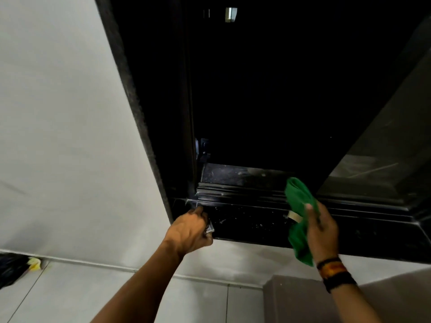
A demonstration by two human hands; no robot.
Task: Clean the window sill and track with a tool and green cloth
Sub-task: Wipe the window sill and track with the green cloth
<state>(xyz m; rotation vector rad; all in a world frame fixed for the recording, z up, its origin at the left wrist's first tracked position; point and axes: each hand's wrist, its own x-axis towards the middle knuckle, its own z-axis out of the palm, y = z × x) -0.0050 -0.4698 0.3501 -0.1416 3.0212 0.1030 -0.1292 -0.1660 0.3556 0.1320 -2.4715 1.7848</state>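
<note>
The black window sill (pixel 251 221) runs across the middle, speckled with pale dust. Behind it lie the ridged black tracks (pixel 233 191). My left hand (pixel 190 231) is closed around a small metallic tool (pixel 209 228) at the sill's left front corner; most of the tool is hidden in the fist. My right hand (pixel 323 231) holds a bunched green cloth (pixel 299 206) above the sill's middle, and a pale tag (pixel 294 216) sticks out of the cloth. The cloth hangs down past the sill's front edge.
A dark window opening (pixel 268 89) rises above the sill, with a glass pane (pixel 382 164) at the right. A white wall (pixel 65 136) stands to the left. Below are white floor tiles, a black bag (pixel 12 266) at far left and a brownish surface (pixel 303 297) at lower right.
</note>
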